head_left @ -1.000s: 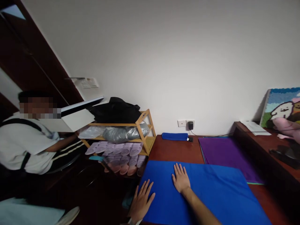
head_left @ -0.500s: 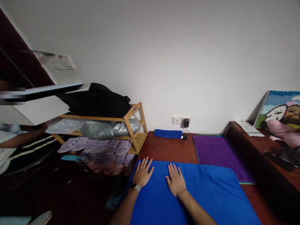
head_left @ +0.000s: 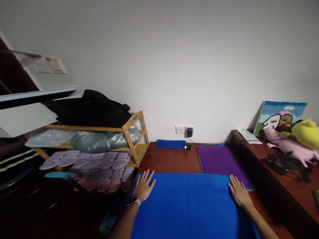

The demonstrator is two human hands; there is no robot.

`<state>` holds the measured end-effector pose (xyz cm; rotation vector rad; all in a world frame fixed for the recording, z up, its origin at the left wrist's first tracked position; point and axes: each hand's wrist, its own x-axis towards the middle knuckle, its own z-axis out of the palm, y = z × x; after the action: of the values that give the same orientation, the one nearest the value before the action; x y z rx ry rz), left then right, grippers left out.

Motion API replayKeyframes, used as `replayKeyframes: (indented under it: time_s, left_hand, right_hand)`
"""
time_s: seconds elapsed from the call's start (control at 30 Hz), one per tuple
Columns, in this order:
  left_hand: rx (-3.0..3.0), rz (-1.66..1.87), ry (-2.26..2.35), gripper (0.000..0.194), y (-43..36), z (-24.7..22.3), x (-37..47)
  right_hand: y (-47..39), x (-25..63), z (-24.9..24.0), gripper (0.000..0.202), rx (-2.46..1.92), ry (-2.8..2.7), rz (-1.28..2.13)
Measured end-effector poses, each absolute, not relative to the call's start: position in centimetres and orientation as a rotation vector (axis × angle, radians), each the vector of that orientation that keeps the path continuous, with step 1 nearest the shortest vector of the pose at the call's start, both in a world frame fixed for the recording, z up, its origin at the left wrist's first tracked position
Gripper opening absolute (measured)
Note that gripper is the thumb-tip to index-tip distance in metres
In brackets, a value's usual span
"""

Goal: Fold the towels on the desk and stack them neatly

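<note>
A blue cloth (head_left: 189, 202) lies spread over the near part of the reddish-brown wooden table (head_left: 174, 162). My left hand (head_left: 143, 186) rests flat on its far left corner, fingers spread, with a watch on the wrist. At the far right corner, my right hand (head_left: 239, 192) lies flat on the cloth, fingers stretched out. Beyond that hand sits a stack of folded cloths, a purple cloth (head_left: 221, 162) on top. A small folded blue cloth (head_left: 171, 144) lies by the wall.
A wooden rack (head_left: 132, 139) at left holds a black bag (head_left: 92, 108), plastic-wrapped bundles and several lilac slippers (head_left: 87, 158). A black plug adapter (head_left: 189, 132) sits in the wall socket. On the raised ledge at right are a pink plush toy (head_left: 286, 142), a yellow plush toy (head_left: 307, 132) and a picture (head_left: 279, 116).
My right hand has slid right across the blue cloth to its far right corner, and the cloth's wrinkles there are smoothed. My left hand stays at the left corner. The view has turned slightly right.
</note>
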<state>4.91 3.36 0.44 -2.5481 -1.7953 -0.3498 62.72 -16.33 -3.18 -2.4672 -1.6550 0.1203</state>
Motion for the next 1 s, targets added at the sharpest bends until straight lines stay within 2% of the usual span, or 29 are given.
replayKeyframes:
  time_s: [0.23,0.43,0.6,0.73,0.87,0.97,1.0]
  left_hand:
    - [-2.553,-0.298,-1.835,0.062,3.5,0.9,5.1]
    - [-2.575,-0.191,-1.886,0.070,3.9,1.2,4.5]
    - [-2.590,-0.034,-1.934,0.071,3.9,5.2,6.4]
    - [-2.728,-0.697,-1.859,0.053,-0.4,9.0,14.0]
    - [-3.063,-0.705,-1.618,0.034,-10.3,8.2,25.6]
    - [-3.405,-0.557,-1.085,0.018,-18.6,4.5,35.2]
    - [-3.451,-0.485,-0.925,0.020,-21.0,3.0,38.3]
  right_hand:
    - [-17.3,64.0,-3.6,0.081,-2.414,-1.417,0.107]
    - [-23.5,64.3,-5.4,0.075,-2.159,-1.214,-0.011]
    - [-25.5,63.6,-4.9,0.076,-2.175,-1.064,0.078]
    - [-25.0,62.8,-3.1,0.075,-2.204,-1.016,0.089]
    - [-25.3,62.7,-2.2,0.074,-2.206,-1.018,0.125]
    - [-25.5,63.0,-2.2,0.073,-2.197,-1.035,0.124]
    - [-25.5,63.1,-2.3,0.073,-2.194,-1.034,0.126]
